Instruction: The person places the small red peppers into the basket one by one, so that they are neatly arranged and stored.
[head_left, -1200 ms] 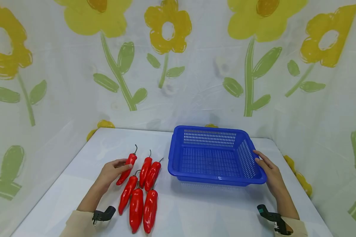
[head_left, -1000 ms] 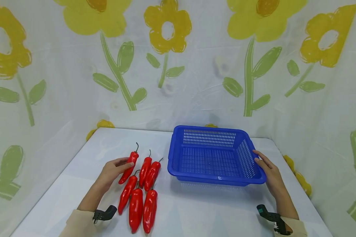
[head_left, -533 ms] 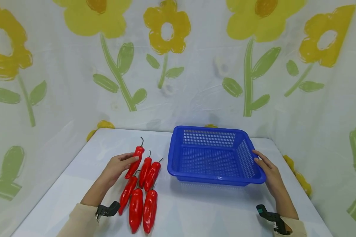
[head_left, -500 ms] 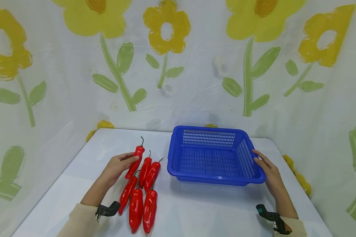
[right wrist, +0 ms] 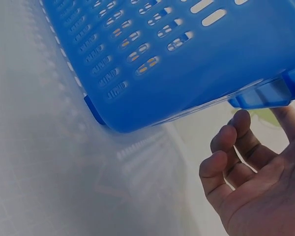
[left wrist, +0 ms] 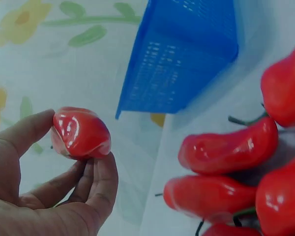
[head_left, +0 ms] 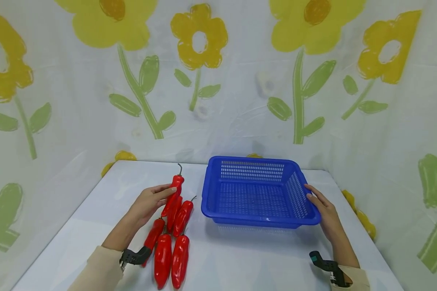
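My left hand (head_left: 149, 204) pinches a red chili pepper (head_left: 177, 182) between thumb and fingers, its stem pointing up and away. In the left wrist view the pepper's blunt end (left wrist: 81, 133) faces the camera, apart from the other peppers. Below it, several more red chili peppers (head_left: 162, 260) lie in a loose cluster on the table. My right hand (head_left: 325, 212) holds the right rim of a blue perforated plastic basket (head_left: 266, 221). Seen from the right wrist, its other fingers (right wrist: 223, 140) curl loosely under the rim. No pepper lies in the basket.
The white table (head_left: 236, 258) runs up to a cloth backdrop (head_left: 236, 121) printed with yellow flowers, which also hangs at both sides. The basket stands at the back, right of the peppers.
My left hand has lifted the chili pepper and carried it right and away from me, over the others. My right hand stays on the basket. The head view has shifted slightly.
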`<act>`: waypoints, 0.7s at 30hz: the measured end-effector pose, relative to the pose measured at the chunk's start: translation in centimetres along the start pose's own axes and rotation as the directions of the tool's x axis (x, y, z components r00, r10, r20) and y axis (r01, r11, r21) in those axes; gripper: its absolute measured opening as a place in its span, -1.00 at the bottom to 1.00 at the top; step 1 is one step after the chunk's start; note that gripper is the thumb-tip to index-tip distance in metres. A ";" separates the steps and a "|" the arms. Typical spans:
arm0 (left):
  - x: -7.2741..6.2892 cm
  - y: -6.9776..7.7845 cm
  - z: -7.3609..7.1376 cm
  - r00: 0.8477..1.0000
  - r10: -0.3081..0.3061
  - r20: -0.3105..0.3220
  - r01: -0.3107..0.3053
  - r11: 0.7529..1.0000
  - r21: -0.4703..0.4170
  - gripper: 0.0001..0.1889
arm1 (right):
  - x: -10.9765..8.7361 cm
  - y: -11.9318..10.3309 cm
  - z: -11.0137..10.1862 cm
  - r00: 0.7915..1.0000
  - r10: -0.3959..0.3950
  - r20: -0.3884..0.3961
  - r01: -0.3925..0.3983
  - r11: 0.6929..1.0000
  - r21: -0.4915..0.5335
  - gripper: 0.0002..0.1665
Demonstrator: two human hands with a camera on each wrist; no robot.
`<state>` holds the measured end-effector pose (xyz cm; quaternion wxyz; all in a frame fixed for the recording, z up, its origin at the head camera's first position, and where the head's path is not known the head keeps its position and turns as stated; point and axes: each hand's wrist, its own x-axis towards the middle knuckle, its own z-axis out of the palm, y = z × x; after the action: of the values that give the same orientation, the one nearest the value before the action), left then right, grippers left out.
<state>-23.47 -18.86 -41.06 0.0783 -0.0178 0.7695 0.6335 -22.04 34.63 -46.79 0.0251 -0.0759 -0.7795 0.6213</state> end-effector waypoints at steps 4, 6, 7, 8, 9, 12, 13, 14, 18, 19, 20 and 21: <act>0.2 1.0 0.7 1.000 -0.003 0.020 0.004 1.000 -0.023 -0.22 | 0.1 -0.1 0.0 1.000 0.010 -0.003 -0.010 1.000 -0.003 -0.24; 0.3 1.4 1.1 1.000 -0.006 0.028 0.007 1.000 -0.031 -0.21 | 0.1 -0.2 0.0 1.000 0.010 -0.001 -0.010 1.000 0.003 -0.23; 0.4 1.6 1.3 0.999 -0.008 0.031 0.009 0.999 -0.032 -0.21 | 0.0 -0.2 0.0 1.000 0.010 0.001 -0.010 1.000 0.005 -0.23; 0.5 1.9 1.5 0.999 -0.010 0.034 0.011 0.999 -0.035 -0.21 | 0.0 -0.3 0.0 1.000 0.010 0.001 -0.010 1.000 0.007 -0.22; 0.6 2.1 1.6 0.999 -0.011 0.037 0.013 0.999 -0.039 -0.22 | 0.0 -0.3 0.1 1.000 0.009 0.000 -0.009 1.000 0.007 -0.22; 0.8 2.6 2.2 0.999 -0.016 0.052 0.018 0.999 -0.050 -0.23 | 0.0 -0.2 0.1 1.000 0.010 -0.004 -0.010 1.000 0.002 -0.22; 0.8 2.8 2.3 0.998 -0.018 0.057 0.022 0.998 -0.053 -0.22 | 0.0 -0.2 0.1 1.000 0.010 -0.007 -0.010 1.000 0.001 -0.22; 0.9 2.9 2.5 0.998 -0.022 0.062 0.026 0.998 -0.061 -0.22 | 0.0 -0.2 0.1 1.000 0.010 -0.008 -0.010 1.000 0.002 -0.22; 1.1 3.5 3.2 0.996 -0.047 0.074 0.054 0.995 -0.088 -0.23 | 0.1 -0.1 0.1 1.000 0.012 -0.011 -0.012 1.000 -0.001 -0.22; 1.1 3.6 3.3 0.996 -0.054 0.074 0.060 0.994 -0.093 -0.23 | 0.1 -0.1 0.1 1.000 0.013 -0.011 -0.013 1.000 -0.001 -0.22; 1.2 3.8 3.5 0.995 -0.059 0.075 0.066 0.993 -0.100 -0.23 | 0.1 -0.1 0.1 1.000 0.013 -0.011 -0.013 1.000 -0.003 -0.22; 1.2 3.9 3.7 0.995 -0.063 0.075 0.070 0.992 -0.100 -0.23 | 0.1 -0.1 0.0 1.000 0.012 -0.012 -0.012 1.000 -0.004 -0.22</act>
<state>-24.84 -14.41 -38.11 0.1260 -0.0248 0.7316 0.6696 -22.15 34.59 -46.71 0.0257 -0.0844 -0.7801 0.6194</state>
